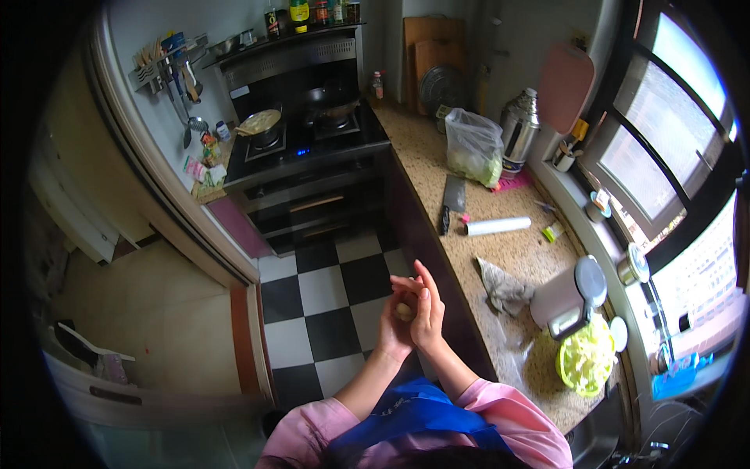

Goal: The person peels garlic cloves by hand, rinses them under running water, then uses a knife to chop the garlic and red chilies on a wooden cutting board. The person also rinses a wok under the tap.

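Observation:
My left hand (392, 337) and my right hand (430, 322) are cupped together in front of my blue apron (410, 410), above the checkered floor. Between the palms sits a small pale rounded lump (403, 311), perhaps garlic cloves; it is too small to tell. Some fingers cross at the top and partly hide what the palms hold. To the right, apart from both hands, a crumpled grey cloth (504, 287) lies on the speckled countertop (469, 258).
On the counter are a cleaver (453, 196), a white roll (498, 226), a bag of cabbage (474, 149), a steel thermos (520, 132), a lidded pitcher (565, 293) and a green bowl of cut cabbage (586, 360). A pan (259, 123) and a wok (331, 105) stand on the stove (304, 140).

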Demonstrator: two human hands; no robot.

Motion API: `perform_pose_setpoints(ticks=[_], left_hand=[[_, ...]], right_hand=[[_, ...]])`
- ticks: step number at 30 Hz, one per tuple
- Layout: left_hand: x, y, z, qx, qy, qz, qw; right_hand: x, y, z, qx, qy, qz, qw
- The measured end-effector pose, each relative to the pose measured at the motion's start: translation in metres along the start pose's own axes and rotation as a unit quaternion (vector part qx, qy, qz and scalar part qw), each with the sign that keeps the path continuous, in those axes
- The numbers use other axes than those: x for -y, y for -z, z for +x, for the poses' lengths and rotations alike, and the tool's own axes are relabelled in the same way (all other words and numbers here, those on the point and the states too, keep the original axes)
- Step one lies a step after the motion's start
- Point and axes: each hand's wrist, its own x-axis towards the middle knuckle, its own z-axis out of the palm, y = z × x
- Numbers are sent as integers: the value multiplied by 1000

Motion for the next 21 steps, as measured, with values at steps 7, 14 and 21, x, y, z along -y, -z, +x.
perform_pose_setpoints(ticks=[7, 14, 21], left_hand=[[-37, -28, 141, -3, 9, 17, 1000], [-60, -14, 272, -26, 40, 20, 999], [-89, -18, 388, -9, 160, 29, 987]], right_hand=[[-61, 9, 138, -12, -29, 194, 980], [-120, 25, 244, 27, -4, 91, 995], [-177, 28, 334, -17, -6, -127, 992]])
